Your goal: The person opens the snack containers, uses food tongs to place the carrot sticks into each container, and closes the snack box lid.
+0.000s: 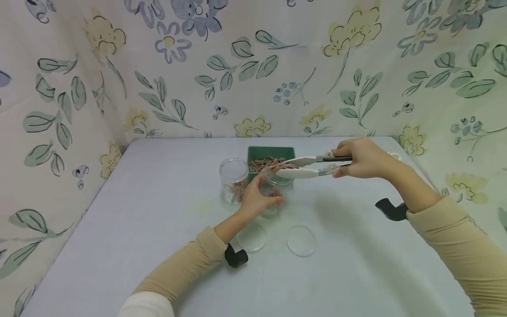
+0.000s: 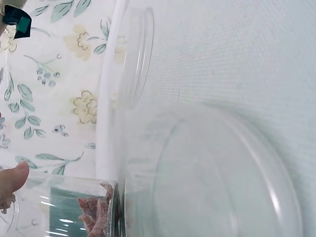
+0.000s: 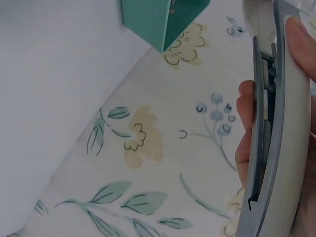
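My left hand (image 1: 256, 198) grips a clear plastic jar (image 1: 279, 181) near its mouth, with the thumb (image 2: 14, 178) against its wall in the left wrist view. Several brownish-pink dried strips (image 2: 96, 215) lie at its bottom. A pair of white-tipped tongs (image 1: 299, 173) is held in my right hand (image 1: 362, 159), fingers wrapped round the handles (image 3: 291, 133). Between the tong tips, some strips (image 1: 283, 166) hang over the jar's mouth. Just behind stands a green square box (image 1: 271, 152) with more strips in it. The tips' far ends are partly hidden.
Left of the held jar stands a second clear jar (image 1: 233, 169), partly filled with strips. Two clear round lids, one nearer the left forearm (image 1: 252, 237) and one to its right (image 1: 302, 241), lie in front on the white table (image 1: 158, 211). A floral curtain (image 1: 253, 101) hangs behind.
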`<state>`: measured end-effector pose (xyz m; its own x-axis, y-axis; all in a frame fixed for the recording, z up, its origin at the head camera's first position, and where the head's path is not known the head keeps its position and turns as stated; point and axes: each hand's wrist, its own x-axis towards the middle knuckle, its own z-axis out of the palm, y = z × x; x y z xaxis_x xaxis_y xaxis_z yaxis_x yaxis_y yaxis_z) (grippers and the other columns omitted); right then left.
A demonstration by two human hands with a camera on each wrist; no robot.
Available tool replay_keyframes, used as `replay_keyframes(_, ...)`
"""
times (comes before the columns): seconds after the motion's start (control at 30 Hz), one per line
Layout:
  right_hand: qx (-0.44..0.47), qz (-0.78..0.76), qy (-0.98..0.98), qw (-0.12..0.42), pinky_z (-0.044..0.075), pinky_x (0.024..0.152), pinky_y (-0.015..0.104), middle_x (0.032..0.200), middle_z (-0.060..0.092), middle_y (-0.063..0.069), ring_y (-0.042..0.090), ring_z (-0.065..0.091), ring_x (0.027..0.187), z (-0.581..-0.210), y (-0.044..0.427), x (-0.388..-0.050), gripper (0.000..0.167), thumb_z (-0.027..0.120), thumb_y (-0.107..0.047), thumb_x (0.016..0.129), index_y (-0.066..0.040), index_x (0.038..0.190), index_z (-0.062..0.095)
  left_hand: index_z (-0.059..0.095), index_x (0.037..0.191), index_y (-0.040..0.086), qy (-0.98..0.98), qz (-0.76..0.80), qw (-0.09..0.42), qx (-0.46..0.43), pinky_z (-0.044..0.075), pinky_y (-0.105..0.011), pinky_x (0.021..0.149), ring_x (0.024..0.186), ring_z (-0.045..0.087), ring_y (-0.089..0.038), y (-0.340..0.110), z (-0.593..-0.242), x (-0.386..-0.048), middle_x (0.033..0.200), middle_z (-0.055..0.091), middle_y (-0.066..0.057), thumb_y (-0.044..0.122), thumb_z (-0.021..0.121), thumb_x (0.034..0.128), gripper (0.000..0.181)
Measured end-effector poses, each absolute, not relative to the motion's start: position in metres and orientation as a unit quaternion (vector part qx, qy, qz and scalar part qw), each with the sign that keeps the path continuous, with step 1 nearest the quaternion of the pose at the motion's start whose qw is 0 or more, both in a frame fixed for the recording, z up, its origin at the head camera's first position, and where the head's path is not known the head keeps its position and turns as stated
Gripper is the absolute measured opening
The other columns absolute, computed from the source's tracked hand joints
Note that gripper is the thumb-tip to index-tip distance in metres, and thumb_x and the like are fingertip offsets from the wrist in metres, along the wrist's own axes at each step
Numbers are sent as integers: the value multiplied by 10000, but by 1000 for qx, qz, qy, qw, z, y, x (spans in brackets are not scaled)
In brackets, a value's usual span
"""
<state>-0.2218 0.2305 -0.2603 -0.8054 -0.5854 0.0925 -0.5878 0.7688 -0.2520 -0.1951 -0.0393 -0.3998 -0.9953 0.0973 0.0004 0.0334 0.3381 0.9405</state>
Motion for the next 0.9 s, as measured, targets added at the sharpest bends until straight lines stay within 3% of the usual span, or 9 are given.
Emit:
replay_keyframes(0.3,338,104,-935,-8,413,534,295,849,644,35,137,478,639,-249,225,-225,425,835,-132,722,70,1075,713,441,1402,8,821,568,20,52,374,-480,1073,1334,416,-342,-39,-403,-194,1415,476,-213,149,865,738,800)
replay_keyframes(0.6,315,83,-945,-15,407,557,306,873,635,45,154,476,666,-235,225,-223,473,820,-125,737,84,1137,681,411,1436,22,818,572,20,57,341,-499,1091,1342,403,-340,-40,-403,-193,1422,477,-191,143,856,751,825)
replay_keyframes(0.9,346,34,-937,-3,401,542,321,827,616,3,144,455,637,-226,221,-226,460,849,-176,707,68,1072,711,417,1429,21,823,565,18,59,366,-497,1073,1338,408,-344,-40,-403,-193,1426,466,-204,159,863,744,829)
